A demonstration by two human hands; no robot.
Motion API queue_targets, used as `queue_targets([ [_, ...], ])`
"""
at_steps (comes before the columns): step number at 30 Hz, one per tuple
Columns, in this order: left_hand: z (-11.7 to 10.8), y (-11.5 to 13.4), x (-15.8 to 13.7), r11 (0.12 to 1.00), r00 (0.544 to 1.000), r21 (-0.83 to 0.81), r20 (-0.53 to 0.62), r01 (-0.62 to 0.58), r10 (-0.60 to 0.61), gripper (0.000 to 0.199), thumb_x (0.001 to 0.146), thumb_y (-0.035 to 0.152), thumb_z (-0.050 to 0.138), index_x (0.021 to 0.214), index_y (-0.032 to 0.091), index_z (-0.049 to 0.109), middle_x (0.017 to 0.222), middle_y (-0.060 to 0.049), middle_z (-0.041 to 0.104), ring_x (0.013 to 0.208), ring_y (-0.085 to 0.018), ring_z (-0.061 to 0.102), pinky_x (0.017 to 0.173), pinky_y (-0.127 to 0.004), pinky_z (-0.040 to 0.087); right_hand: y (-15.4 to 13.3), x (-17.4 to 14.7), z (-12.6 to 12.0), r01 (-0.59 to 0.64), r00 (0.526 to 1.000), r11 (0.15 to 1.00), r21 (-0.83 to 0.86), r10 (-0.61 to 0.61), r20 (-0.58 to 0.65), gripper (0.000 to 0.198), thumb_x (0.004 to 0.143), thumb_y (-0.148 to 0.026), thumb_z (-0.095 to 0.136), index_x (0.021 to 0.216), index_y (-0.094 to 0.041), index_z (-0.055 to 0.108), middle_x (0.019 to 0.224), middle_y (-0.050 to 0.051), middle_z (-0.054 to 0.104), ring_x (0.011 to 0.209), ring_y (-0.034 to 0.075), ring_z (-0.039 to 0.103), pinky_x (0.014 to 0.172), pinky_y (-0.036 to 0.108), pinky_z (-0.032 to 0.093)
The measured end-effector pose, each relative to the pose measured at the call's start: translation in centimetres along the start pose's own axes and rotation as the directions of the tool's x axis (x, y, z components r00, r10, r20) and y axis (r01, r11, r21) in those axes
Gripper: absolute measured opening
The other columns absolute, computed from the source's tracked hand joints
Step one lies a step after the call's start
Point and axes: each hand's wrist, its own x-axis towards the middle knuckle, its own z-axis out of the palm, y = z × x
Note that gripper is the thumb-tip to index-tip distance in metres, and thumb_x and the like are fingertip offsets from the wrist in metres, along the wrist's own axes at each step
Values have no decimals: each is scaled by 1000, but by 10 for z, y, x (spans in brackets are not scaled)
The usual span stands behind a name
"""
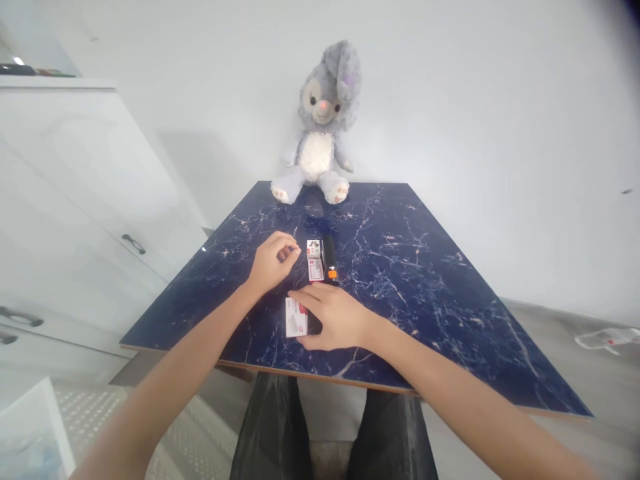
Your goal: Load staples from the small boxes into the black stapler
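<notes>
My right hand (336, 316) is closed with thumb and fingers at the edges of a small white-and-red box (296, 319), low over the near part of the table. My left hand (274, 261) hovers farther forward, its fingers curled into a pinch with nothing visible in them. Just right of its fingertips lies a small white box with a dark picture (313, 248). Nearer to me, a white-and-red card-like pack (315, 269) adjoins that box, partly behind my right hand. Along their right side is a slim black object with an orange part (332, 274).
The blue marble-patterned table (425, 287) stands against a white wall. A grey plush rabbit (317, 127) sits at its far edge. White cabinets with dark handles (134, 244) rise on the left. A clear plastic item (607, 340) lies on the floor at right.
</notes>
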Motion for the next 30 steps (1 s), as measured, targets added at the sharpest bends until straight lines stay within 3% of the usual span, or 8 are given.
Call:
queue_targets([
  [5, -1, -1, -3, 982, 991, -133, 42, 133, -129, 31, 101, 41, 41, 111, 20, 62, 83, -1, 69, 62, -12, 60, 66, -27, 50, 20, 7, -14, -216, 931, 967, -136, 162, -327, 75, 84, -37, 62, 151, -15, 35, 128, 17, 61, 116, 35, 53, 102, 52, 42],
  [7, 3, 1, -5, 973, 985, -161, 90, 162, -149, 34, 102, 40, 37, 122, 21, 57, 76, 1, 68, 57, -12, 58, 64, -26, 49, 30, 12, -16, -279, 904, 942, -188, 192, -382, 70, 85, -35, 62, 147, -12, 40, 126, 18, 62, 122, 36, 48, 105, 52, 39],
  [13, 11, 3, -7, 981, 966, -65, 198, 180, -165, 23, 95, 37, 49, 108, 21, 62, 81, -1, 70, 71, -17, 66, 71, -29, 51, 46, 15, -12, -241, 951, 911, -336, 151, -270, 55, 86, -31, 60, 139, -18, 52, 146, 13, 51, 143, 39, 26, 114, 57, 27],
  [18, 10, -1, -5, 980, 943, -14, 275, 198, -187, 24, 96, 39, 46, 91, 21, 60, 73, 2, 66, 64, -15, 60, 65, -27, 47, 46, 11, -10, -260, 953, 915, -308, 193, -232, 58, 90, -37, 58, 145, -20, 47, 149, 12, 49, 144, 40, 25, 113, 58, 30],
  [23, 12, -1, -6, 979, 937, 29, 285, 203, -203, 29, 96, 40, 45, 81, 20, 60, 65, 3, 61, 58, -14, 54, 59, -26, 42, 35, 12, -7, -281, 949, 890, -358, 200, -245, 56, 90, -34, 61, 142, -18, 49, 163, 15, 23, 149, 41, 17, 114, 59, 29],
  [25, 12, -3, -6, 975, 932, 3, 294, 221, -212, 23, 94, 37, 48, 83, 20, 59, 69, 3, 63, 59, -13, 56, 61, -26, 44, 34, 10, -7, -333, 920, 899, -285, 243, -309, 63, 87, -38, 64, 144, -18, 46, 163, 17, 24, 147, 40, 23, 113, 57, 32],
  [28, 12, -7, -5, 938, 906, -121, 322, 326, -274, 10, 86, 24, 52, 95, 21, 55, 77, 3, 67, 57, -12, 60, 59, -26, 48, 40, 6, -8, -443, 823, 893, -86, 366, -434, 57, 90, -38, 58, 141, -17, 47, 149, 17, 44, 133, 33, 46, 109, 47, 41],
  [30, 12, -9, -3, 877, 877, -235, 356, 418, -323, 25, 80, 17, 52, 103, 22, 49, 84, 2, 68, 54, -12, 62, 54, -25, 49, 48, 4, -9, -514, 755, 857, 38, 473, -455, 43, 91, -33, 56, 131, -18, 53, 134, 15, 56, 115, 27, 61, 102, 42, 48],
])
